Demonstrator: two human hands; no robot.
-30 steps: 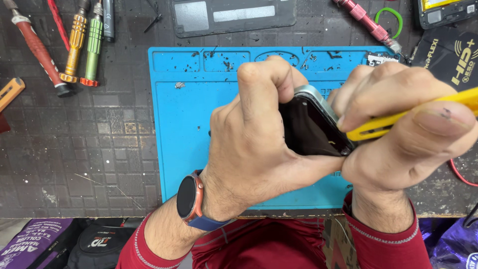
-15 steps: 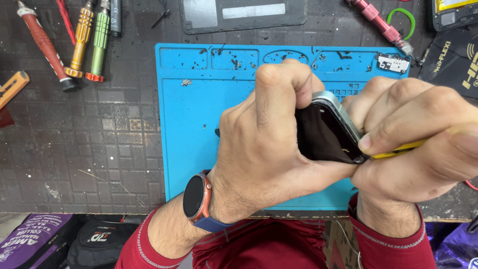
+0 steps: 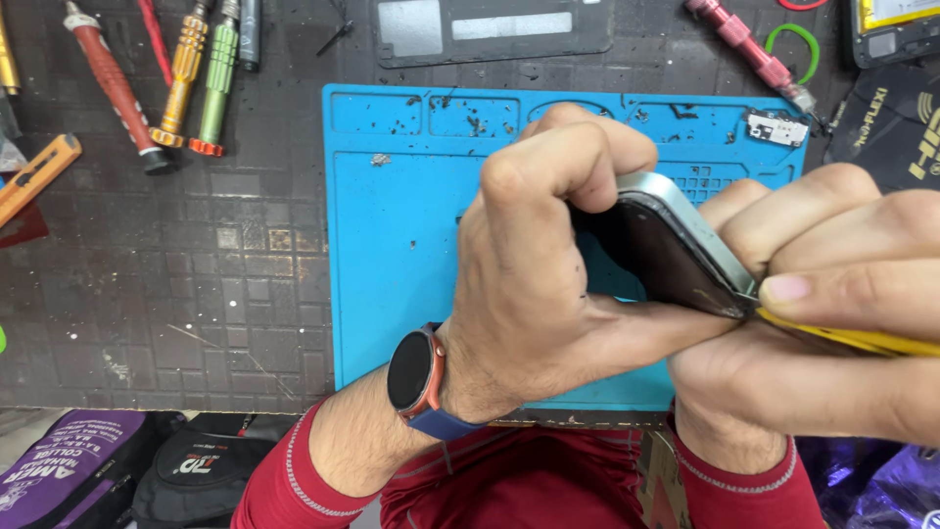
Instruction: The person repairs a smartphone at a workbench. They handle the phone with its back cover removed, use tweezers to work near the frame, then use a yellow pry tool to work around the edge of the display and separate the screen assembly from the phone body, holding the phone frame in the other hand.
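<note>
Currently the left hand [image 3: 529, 264] is wrapped tight round a phone [image 3: 676, 250], fingers curled over its top edge, thumb along the lower edge; the phone is tilted, dark face toward the person, silver frame edge up. It sits off the surface, above the right half of the blue mat [image 3: 392, 255], nearer the mat's right edge than its left. The right hand [image 3: 832, 323] is closed on a yellow pry tool [image 3: 852, 338], pinched btwn thumb and fingers, tip touching the phone's lower-right corner at the frame seam. The smartwatch [image 3: 413, 370] on the left wrist hangs over the mat's front edge.

Free room: the mat's left half is bare bar specks. A small circuit part [image 3: 776, 127] lies at the mat's back-right corner. Screwdrivers [image 3: 201, 83] are grouped at the bench's back-left, well apart from the hands. A dark panel [image 3: 490, 29] lies along the back edge, w/ a pink tool [image 3: 749, 49] at back-right. An orange-handled tool [image 3: 37, 176] sits by the left edge.
</note>
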